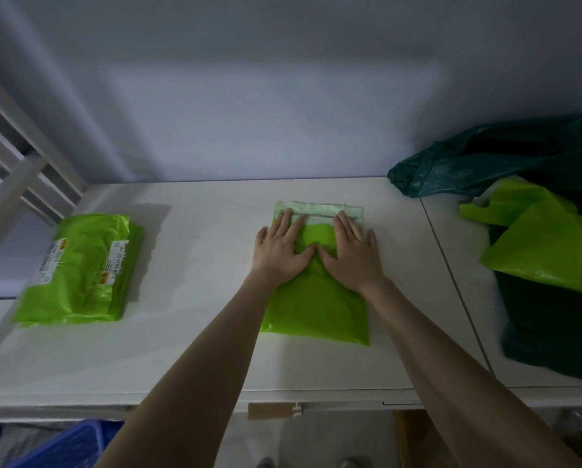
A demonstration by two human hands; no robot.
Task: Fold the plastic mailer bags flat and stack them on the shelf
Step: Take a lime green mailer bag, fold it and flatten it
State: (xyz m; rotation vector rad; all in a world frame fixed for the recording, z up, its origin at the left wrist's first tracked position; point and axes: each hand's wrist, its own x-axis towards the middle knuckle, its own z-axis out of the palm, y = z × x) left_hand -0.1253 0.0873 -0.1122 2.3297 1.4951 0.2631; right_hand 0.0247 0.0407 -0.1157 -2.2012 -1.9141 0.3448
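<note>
Down by the floor, under the front lip of the white shelf [188,352], the corner of a blue crate [63,447] pokes out at the lower left; whatever it holds is too dark to tell, and a bit of brown cardboard [271,411] hangs just below the shelf edge. Both bare forearms reach up over that edge to a bright green mailer bag [316,309] lying flat in the middle of the shelf, its near edge well back from the lip. The left hand [281,249] and the right hand [347,253] lie palm-down on its far half, fingers straight and spread, thumbs almost touching, fingertips on the pale strip [320,211] along the bag's far end. Well apart to the left sits a stack of folded green mailers [83,268] with white printed labels on top, with bare shelf between it and the middle bag. To the right, past a seam in the shelf surface, a big dark green sack [505,157] slumps open against the wall, with loose bright green bags [546,244] spilling out of its mouth. A grey-white wall [283,96] closes off the back of the shelf, and white frame bars [16,153] slant down at the far left
</note>
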